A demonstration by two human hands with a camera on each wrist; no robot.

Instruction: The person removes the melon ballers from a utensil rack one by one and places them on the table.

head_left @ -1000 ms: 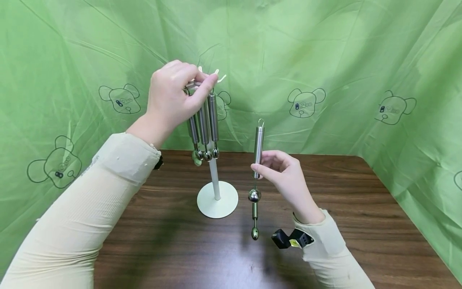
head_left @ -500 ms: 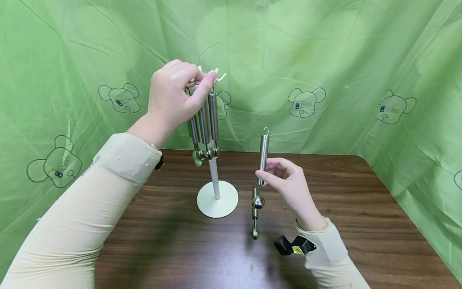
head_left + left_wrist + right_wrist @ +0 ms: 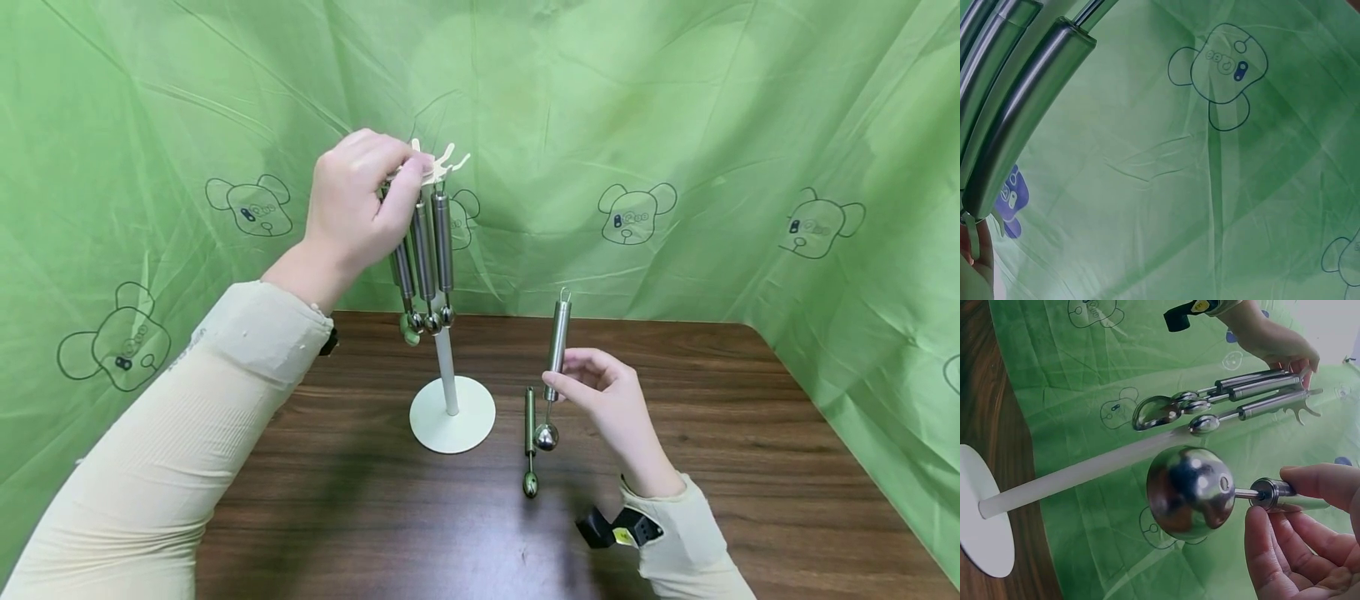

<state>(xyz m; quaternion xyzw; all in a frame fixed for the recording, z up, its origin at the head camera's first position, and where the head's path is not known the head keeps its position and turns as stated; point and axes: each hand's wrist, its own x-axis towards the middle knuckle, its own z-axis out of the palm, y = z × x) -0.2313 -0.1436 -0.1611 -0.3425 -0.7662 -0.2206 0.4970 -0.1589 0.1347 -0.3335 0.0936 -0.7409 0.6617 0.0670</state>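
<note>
My right hand (image 3: 603,400) pinches a steel melon baller (image 3: 558,342) by the lower handle, between thumb and fingers. Its wire loop points up and its round scoop (image 3: 1191,490) down, over the table. My left hand (image 3: 356,196) grips the top of a white hook stand (image 3: 446,358), its fingertips partly hidden among the hooks. From these hooks hang several steel-handled scoops (image 3: 442,242), their heads low beside the pole. In the left wrist view, steel handles (image 3: 1035,106) fill the upper left corner. A smaller scoop (image 3: 530,433) lies on the table just left of the held baller.
The stand's round white base (image 3: 427,425) rests on the dark wooden table (image 3: 712,433). Green cloth (image 3: 712,100) with bear drawings hangs behind and at both sides. A black wrist camera (image 3: 618,529) sits on the right sleeve.
The right hand has lowered the melon baller and moved it to the right, uncovering the small scoop on the table. The left thumb has drawn slightly back, showing more of the hooks.
</note>
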